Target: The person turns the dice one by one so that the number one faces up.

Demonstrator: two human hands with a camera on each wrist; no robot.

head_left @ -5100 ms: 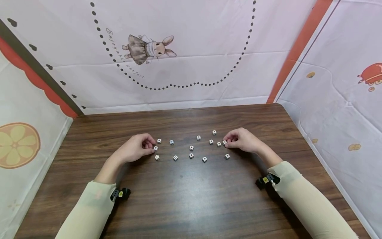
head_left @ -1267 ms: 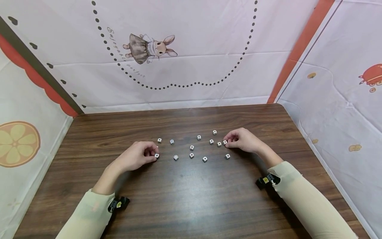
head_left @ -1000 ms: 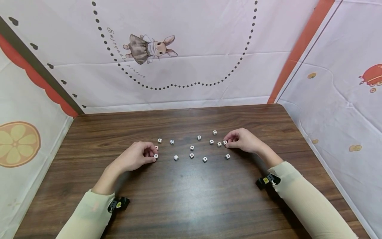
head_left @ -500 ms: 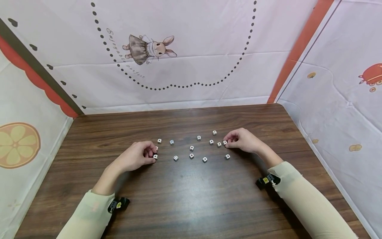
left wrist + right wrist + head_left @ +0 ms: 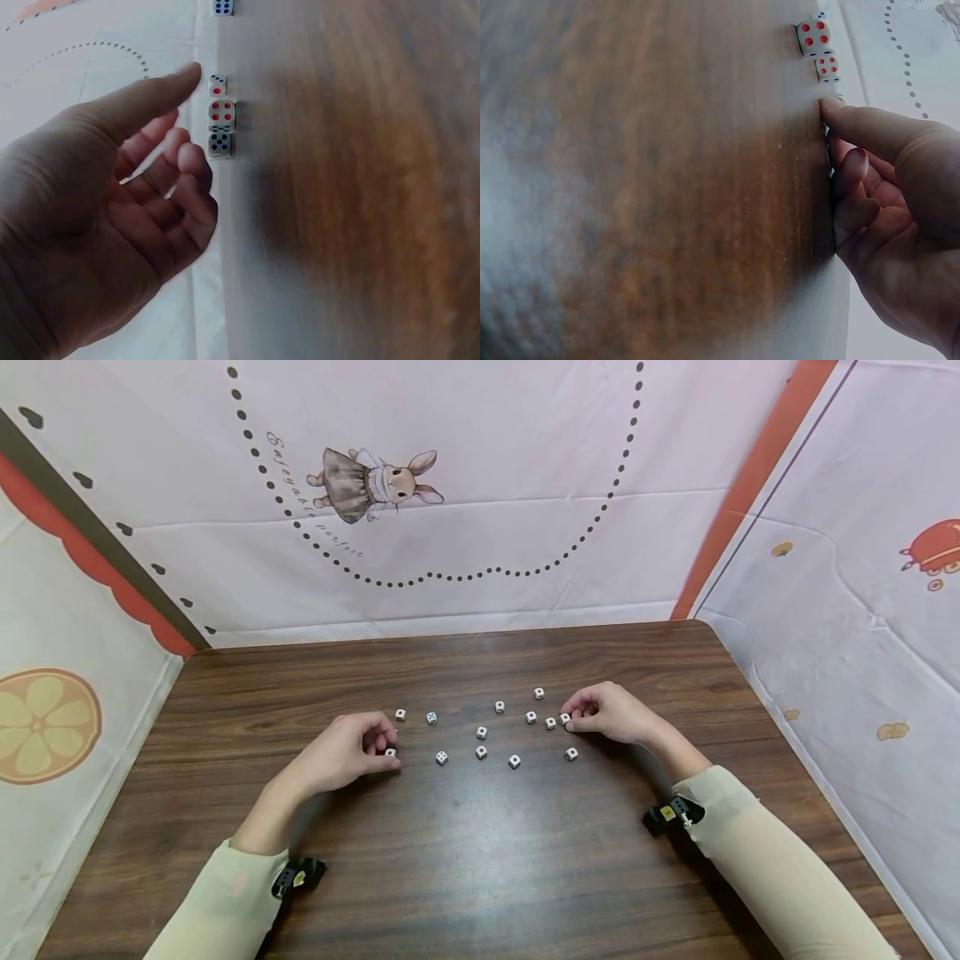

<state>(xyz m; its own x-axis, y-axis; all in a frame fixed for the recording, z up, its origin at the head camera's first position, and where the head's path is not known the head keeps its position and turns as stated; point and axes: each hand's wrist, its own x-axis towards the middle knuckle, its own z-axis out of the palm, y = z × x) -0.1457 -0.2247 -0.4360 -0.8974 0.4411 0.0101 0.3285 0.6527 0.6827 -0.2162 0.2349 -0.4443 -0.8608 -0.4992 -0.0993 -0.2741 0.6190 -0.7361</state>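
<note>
In the head view several small white dice lie spread over the brown wooden table (image 5: 480,843). My left hand (image 5: 341,753) is beside the front-left die (image 5: 391,752), which has one dot on top. Its thumb and fingers stand apart around that die; the left wrist view shows a gap between them. Another die is mostly hidden behind the left fingers. My right hand (image 5: 613,714) pinches the die (image 5: 565,719) at the right between thumb and fingertips. In the right wrist view the thumb (image 5: 870,127) covers most of it.
Most loose dice, such as the middle die (image 5: 482,732), show a single dot on top. A die (image 5: 431,717) and another die (image 5: 441,758) at left show several dots. A printed cloth (image 5: 480,527) hangs behind the table and on both sides.
My left hand moved from a farther die to the front-left die, whose top went from several dots to one. Its thumb has now come off that die. The right hand stays put.
</note>
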